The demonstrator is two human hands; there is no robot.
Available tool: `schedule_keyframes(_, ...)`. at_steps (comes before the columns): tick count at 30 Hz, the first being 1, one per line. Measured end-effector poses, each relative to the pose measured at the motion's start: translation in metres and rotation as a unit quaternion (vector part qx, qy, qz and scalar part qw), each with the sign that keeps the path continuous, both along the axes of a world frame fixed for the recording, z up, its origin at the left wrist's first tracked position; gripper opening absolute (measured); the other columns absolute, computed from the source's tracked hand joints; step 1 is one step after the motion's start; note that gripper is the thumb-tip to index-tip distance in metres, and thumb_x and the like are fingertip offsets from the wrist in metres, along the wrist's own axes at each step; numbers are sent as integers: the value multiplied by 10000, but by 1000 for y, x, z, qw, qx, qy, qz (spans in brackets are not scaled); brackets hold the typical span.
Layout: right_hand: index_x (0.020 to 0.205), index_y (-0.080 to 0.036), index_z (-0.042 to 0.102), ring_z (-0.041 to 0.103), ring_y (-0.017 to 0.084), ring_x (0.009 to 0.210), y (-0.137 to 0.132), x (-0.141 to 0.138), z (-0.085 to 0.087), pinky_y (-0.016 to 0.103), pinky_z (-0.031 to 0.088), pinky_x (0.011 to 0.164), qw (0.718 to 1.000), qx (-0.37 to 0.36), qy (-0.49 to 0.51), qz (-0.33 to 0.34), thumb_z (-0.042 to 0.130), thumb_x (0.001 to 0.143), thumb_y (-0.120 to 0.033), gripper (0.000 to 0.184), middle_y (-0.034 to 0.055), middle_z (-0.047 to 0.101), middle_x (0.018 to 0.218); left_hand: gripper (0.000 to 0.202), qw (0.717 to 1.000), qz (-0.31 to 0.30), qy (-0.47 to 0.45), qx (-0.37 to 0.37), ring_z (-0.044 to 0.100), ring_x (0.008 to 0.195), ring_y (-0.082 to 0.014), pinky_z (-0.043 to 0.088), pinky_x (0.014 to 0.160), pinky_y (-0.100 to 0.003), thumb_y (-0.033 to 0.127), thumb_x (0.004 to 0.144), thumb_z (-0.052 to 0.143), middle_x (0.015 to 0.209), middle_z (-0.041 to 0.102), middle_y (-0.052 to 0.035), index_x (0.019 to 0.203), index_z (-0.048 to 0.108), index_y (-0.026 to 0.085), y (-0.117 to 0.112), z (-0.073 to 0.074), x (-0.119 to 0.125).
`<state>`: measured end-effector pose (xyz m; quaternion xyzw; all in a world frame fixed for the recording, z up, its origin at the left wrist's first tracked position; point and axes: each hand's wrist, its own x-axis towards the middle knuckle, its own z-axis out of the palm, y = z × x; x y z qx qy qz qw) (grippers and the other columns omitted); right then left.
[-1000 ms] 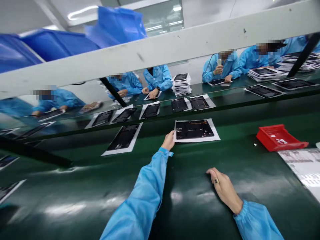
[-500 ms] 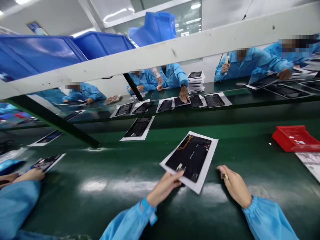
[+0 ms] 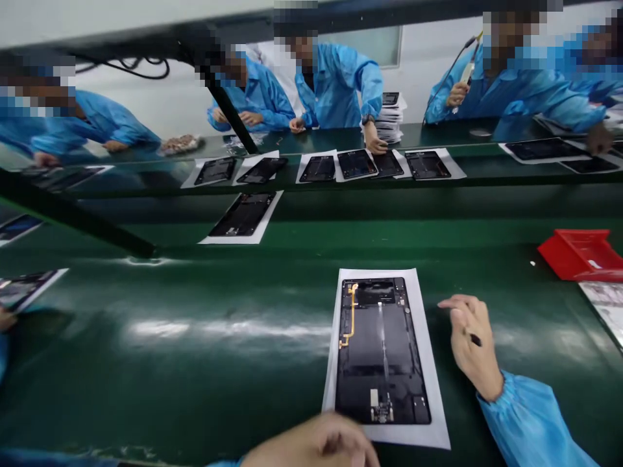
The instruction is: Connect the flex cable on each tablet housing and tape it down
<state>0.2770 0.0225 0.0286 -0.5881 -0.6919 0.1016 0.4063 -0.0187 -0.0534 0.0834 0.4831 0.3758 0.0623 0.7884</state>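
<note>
A black tablet back shell point(image 3: 363, 360) with an orange flex cable along its left side lies on a white paper sheet point(image 3: 435, 389) on the green bench. Over the sheet's lower left edge is my left hand point(image 3: 311, 444), curled and cut off by the frame's bottom; whether its fingertips touch the sheet is hidden. My right hand point(image 3: 472, 344) rests to the right of the sheet, apart from it, its fingers bent and closed. A small dark spot shows among those fingers, possibly the end of something held, too small to name.
A red bin point(image 3: 579, 256) stands at the right beside a printed sheet point(image 3: 606, 308). Another shell point(image 3: 243, 217) lies on paper ahead, and several more line the raised shelf point(image 3: 287, 181). A dark slanted post point(image 3: 97, 220) rises at left. Co-workers in blue sit opposite.
The tablet shell on its sheet went from being held tilted in my left hand to lying flat and straighter, nearer me. My left hand drew back toward the bottom edge. The view tipped down.
</note>
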Motion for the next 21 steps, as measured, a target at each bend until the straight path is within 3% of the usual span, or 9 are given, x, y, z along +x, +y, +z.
schedule_keyframes(3,851,-195,602,559,178,735,6,-6,9,312,454,658,995,-49,81,3,285,1010,-401,410,53,575,803,332,984,58,20,167,607,800,-183,454,700,-274,482,919,524,924,688,-71,1033,697,223,49,1,16)
schedule_keyframes(5,846,-194,590,553,145,623,13,-15,10,269,463,577,983,-109,144,29,420,973,-431,318,16,570,714,258,940,124,65,312,603,843,-190,457,751,-285,395,914,560,977,674,-71,1093,670,246,83,-11,34)
schedule_keyframes(8,890,-201,597,640,157,722,22,-26,1,263,541,665,961,-146,225,57,640,849,-441,248,18,643,784,310,868,174,94,456,594,959,-213,451,870,-320,299,875,630,1072,643,-76,1180,623,247,122,-37,60)
schedule_keyframes(10,898,-208,614,670,178,833,24,-28,-5,282,561,754,953,-154,256,57,700,803,-414,242,34,677,871,288,849,162,88,495,583,1033,-225,442,923,-338,271,869,642,1092,635,-72,1154,636,234,138,-49,71)
schedule_keyframes(12,868,-214,632,680,178,832,22,-27,-8,279,567,758,949,-167,265,42,719,794,-370,193,34,692,869,189,849,137,78,504,599,1005,-213,457,909,-329,262,881,633,1030,654,-55,1061,676,220,145,-55,75)
schedule_keyframes(16,814,-217,656,682,163,760,17,-25,-4,260,567,713,950,-177,256,31,727,794,-293,106,21,699,817,113,850,118,64,509,629,847,-177,490,803,-293,256,902,611,872,680,-28,868,706,204,149,-56,71)
schedule_keyframes(21,796,-215,663,662,148,735,18,-28,0,244,551,685,954,-162,244,65,708,811,-220,48,12,675,787,105,815,102,99,561,598,867,-183,484,808,-319,220,914,582,893,652,-38,881,676,188,146,-60,68)
